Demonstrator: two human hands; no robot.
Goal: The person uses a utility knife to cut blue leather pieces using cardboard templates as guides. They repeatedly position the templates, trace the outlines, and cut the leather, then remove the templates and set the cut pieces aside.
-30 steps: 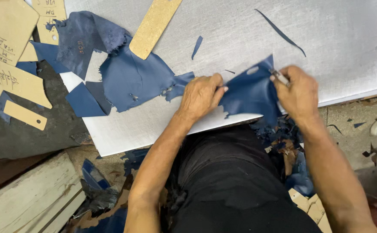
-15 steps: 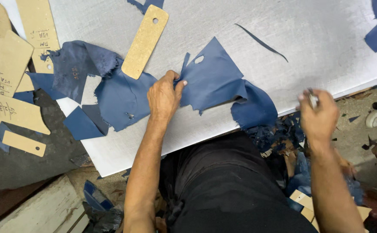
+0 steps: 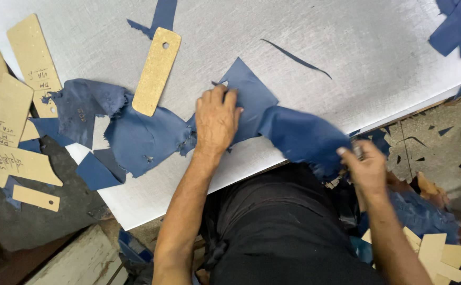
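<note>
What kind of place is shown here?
Probably a leather or shoe-upper cutting workshop: blue leather pieces on a white cutting board, cardboard pattern templates, and offcuts on the floor.

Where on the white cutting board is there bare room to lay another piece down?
Bare: the wide stretch of white board beyond the left hand, between the cork template and the thin blue sliver. Crowded: the left edge, with blue scraps and cardboard patterns.

Blue leather piece point(image 3: 272, 119) is pinned on white cutting board point(image 3: 357, 63) by left hand point(image 3: 216, 122); its edge is gripped by right hand point(image 3: 365, 166).
</note>
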